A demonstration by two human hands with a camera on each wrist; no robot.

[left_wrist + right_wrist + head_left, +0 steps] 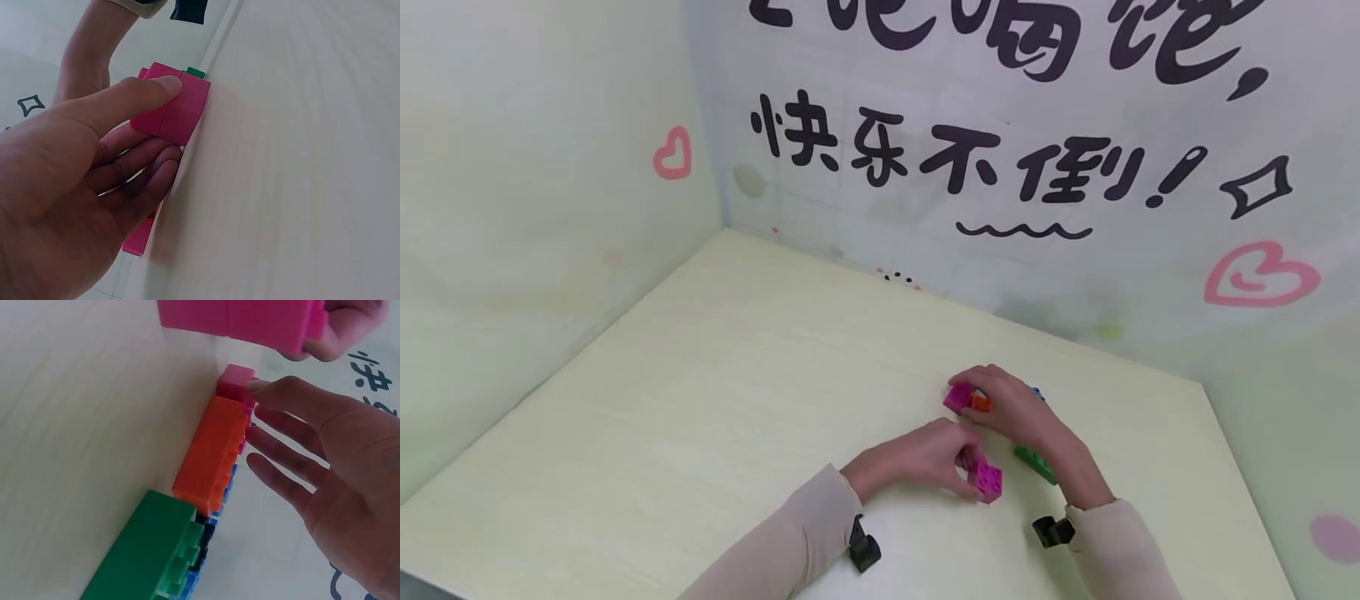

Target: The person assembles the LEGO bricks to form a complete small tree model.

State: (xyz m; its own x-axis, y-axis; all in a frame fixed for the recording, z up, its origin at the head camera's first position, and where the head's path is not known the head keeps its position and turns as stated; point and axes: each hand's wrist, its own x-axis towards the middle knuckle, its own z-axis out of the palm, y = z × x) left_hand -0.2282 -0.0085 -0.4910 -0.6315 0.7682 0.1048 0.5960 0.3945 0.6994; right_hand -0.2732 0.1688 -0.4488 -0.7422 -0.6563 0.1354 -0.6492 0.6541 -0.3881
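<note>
My left hand [928, 458] pinches a pink block [989, 482], thumb on one side and fingers on the other. In the left wrist view this pink block [178, 106] shows a seam, like two toy bricks pressed together. Farther back on the table, my right hand [1007, 404] has its thumb and fingers about a smaller pink brick [957, 398]. The right wrist view shows the thumb at an edge of that pink brick [235, 382]; some fingertips are hidden behind the bricks. An orange brick [981, 402] lies right beside it, under the right hand.
A green brick [1036, 464] lies under the right forearm. Blue bricks [1038, 393] and a black brick [204, 544] stand behind the orange and green ones, mostly hidden. The pale tabletop [700, 392] meets printed cloth walls [850, 225] at the back and sides.
</note>
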